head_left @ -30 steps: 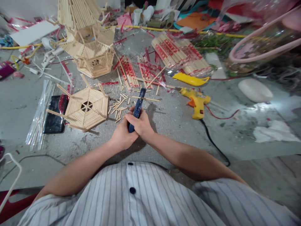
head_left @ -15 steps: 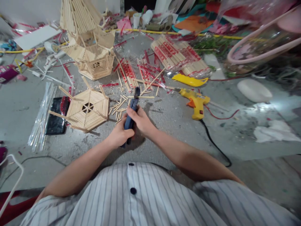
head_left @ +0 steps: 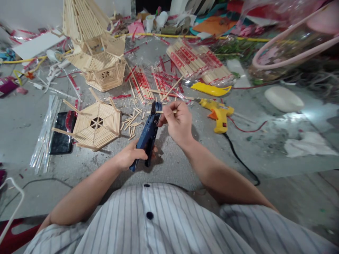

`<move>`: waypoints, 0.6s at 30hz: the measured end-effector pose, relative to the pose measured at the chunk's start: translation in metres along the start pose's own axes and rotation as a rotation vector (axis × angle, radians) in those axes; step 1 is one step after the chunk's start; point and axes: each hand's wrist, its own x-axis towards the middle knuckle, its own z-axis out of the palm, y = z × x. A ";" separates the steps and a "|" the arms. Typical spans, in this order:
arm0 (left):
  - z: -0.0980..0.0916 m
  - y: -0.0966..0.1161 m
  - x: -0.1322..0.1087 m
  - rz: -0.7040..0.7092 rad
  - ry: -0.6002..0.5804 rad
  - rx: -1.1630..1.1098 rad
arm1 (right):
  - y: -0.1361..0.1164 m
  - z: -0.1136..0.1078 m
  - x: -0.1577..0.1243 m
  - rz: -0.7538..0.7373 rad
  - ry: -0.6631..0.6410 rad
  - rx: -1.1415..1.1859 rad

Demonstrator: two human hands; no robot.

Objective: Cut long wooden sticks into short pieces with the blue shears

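My left hand [head_left: 134,155] is wrapped around the handles of a dark blue plier-like hand tool [head_left: 145,135], its head pointing away from me. My right hand [head_left: 178,121] pinches a thin wooden stick [head_left: 171,112], which lies crosswise at the tool's jaws, one end showing to their left. Short cut stick pieces [head_left: 129,123] are scattered left of the tool. Beside them sits a six-sided stick panel [head_left: 106,132] with several sticks standing up from its edge.
A tiered stick tower [head_left: 102,67] stands at the back left. Bundles of red-wrapped sticks [head_left: 188,58] lie at the back. On the right are a yellow glue gun [head_left: 221,114], a yellow cutter knife [head_left: 210,89] and a white mouse-shaped object [head_left: 283,98]. A black phone [head_left: 60,137] lies left.
My right hand has left the tool's body and moved up and right, now holding a stick at the jaws. The tool's handles are spread apart, with my left hand still on them.
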 end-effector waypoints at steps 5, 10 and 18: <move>-0.001 0.000 -0.001 0.007 -0.004 0.000 | 0.015 0.005 0.003 0.115 -0.007 0.185; -0.002 0.001 -0.001 0.019 0.021 0.024 | 0.013 0.003 0.002 0.076 -0.003 0.121; 0.003 0.007 -0.006 -0.030 0.032 0.056 | 0.001 -0.004 0.007 -0.036 0.070 -0.004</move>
